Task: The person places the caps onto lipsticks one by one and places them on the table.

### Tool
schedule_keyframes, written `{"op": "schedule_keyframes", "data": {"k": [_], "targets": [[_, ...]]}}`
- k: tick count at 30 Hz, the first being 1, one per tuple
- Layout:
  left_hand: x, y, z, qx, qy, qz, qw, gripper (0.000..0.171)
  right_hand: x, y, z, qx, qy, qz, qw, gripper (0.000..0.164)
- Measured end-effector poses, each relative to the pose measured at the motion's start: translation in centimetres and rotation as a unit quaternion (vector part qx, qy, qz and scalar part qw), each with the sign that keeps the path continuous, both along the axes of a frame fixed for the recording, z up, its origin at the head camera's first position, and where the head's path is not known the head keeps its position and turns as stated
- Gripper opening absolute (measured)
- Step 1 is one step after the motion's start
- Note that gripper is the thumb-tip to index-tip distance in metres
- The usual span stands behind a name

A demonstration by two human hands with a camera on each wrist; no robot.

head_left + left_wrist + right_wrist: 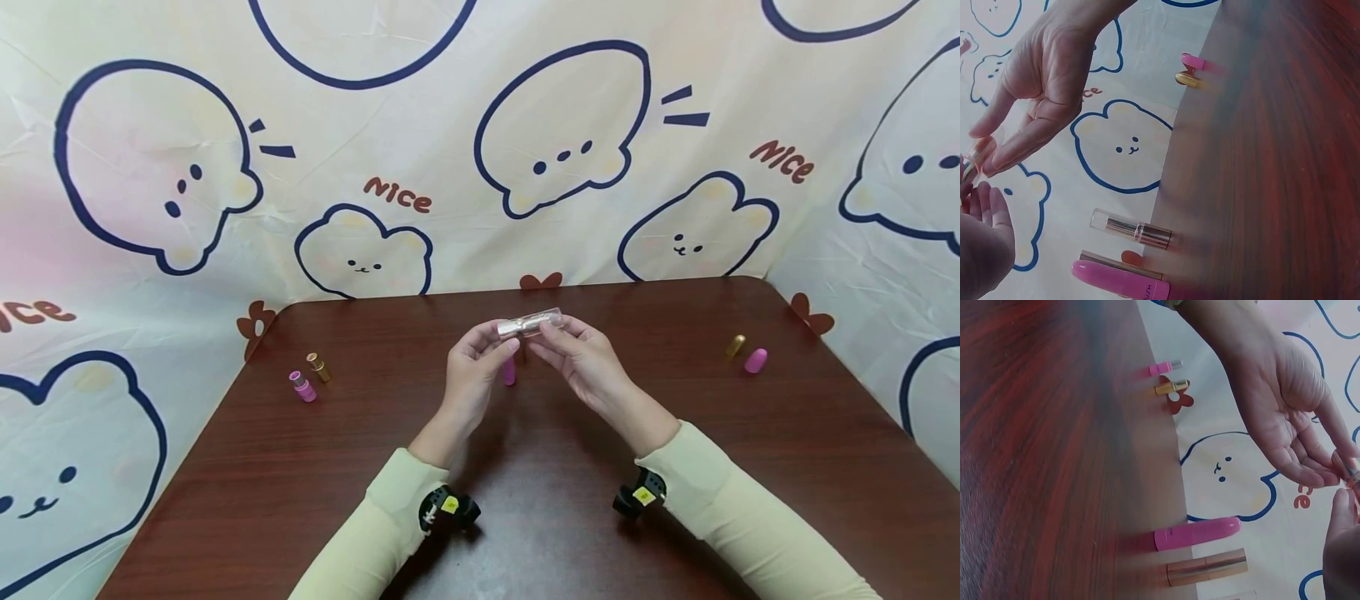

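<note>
Over the far middle of the table, a shiny lipstick tube [528,323] with a clear cap lies nearly level between both hands. My left hand [472,367] pinches its left end between thumb and fingers. Around the clear right end, my right hand [585,358] has its thumb in front and fingers behind. A pink tube [510,372] stands on the table behind the hands, partly hidden. Beside it, the left wrist view shows another clear-capped lipstick [1132,231], and the right wrist view a gold tube [1207,567].
Toward the table's left edge stand an uncapped pink lipstick [303,387] and an uncapped gold one [318,367]. Near the right side are a gold cap [736,346] and a pink cap [756,361]. A printed cloth [450,142] rises behind the dark wooden table [360,500].
</note>
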State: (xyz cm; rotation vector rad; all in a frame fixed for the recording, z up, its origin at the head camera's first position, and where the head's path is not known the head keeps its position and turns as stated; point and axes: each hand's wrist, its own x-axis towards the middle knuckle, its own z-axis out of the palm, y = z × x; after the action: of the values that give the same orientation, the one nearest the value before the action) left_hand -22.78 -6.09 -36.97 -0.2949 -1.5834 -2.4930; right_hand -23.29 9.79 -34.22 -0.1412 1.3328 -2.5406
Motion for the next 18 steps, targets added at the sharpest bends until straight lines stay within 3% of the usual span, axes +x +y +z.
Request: {"op": "schedule_keyframes", "data": {"k": [8, 18], "targets": [[0.0, 0.0, 0.2, 0.021, 0.011, -0.017, 0.9996, 0.029, 0.2, -0.6, 0.0, -0.055, -0.025, 0.009, 0.998, 0.046], [0.0, 0.0, 0.4, 0.015, 0.010, -0.005, 0.9998, 0.027, 0.7, -1.1, 0.1, -0.071, -0.022, -0.009, 0.997, 0.042]]}}
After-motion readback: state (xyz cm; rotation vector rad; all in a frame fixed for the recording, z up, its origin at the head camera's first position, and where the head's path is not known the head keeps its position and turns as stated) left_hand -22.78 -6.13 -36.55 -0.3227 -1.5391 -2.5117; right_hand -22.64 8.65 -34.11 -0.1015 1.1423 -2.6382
